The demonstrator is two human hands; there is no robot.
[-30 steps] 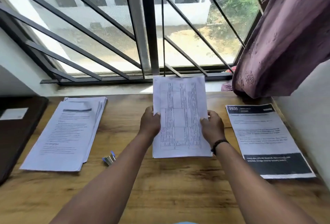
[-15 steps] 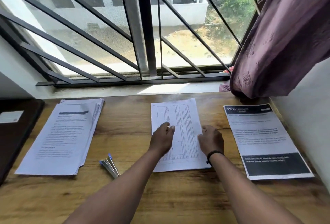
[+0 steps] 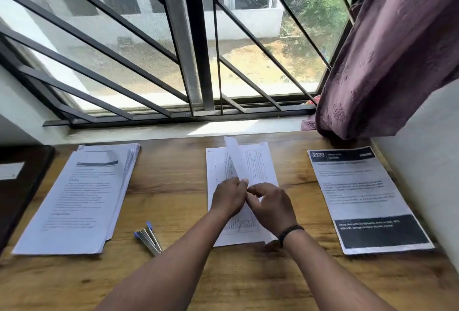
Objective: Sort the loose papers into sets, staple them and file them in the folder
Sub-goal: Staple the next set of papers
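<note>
A set of table-printed papers [image 3: 259, 161] lies on the wooden desk [image 3: 173, 186] in front of me. My left hand [image 3: 228, 199] pinches its top sheet [image 3: 236, 159], which stands lifted and nearly edge-on above the set. My right hand [image 3: 273, 209] hovers over the set with fingers curled, its fingertips meeting the left hand at the sheet's lower end. Whether it grips the sheet I cannot tell. A thick stack of loose papers [image 3: 82, 194] lies at the left. A single printed page with dark bands [image 3: 360, 186] lies at the right. A dark folder [image 3: 22, 194] sits at the far left edge.
Three blue-capped pens [image 3: 149, 237] lie between the left stack and my left arm. A purple curtain [image 3: 397, 50] hangs over the desk's back right corner. The barred window [image 3: 196, 37] and its sill run along the back; a wall closes the right side.
The papers were held upright, then laid flat on the desk. My hands have since come together over them and the top sheet is now lifted.
</note>
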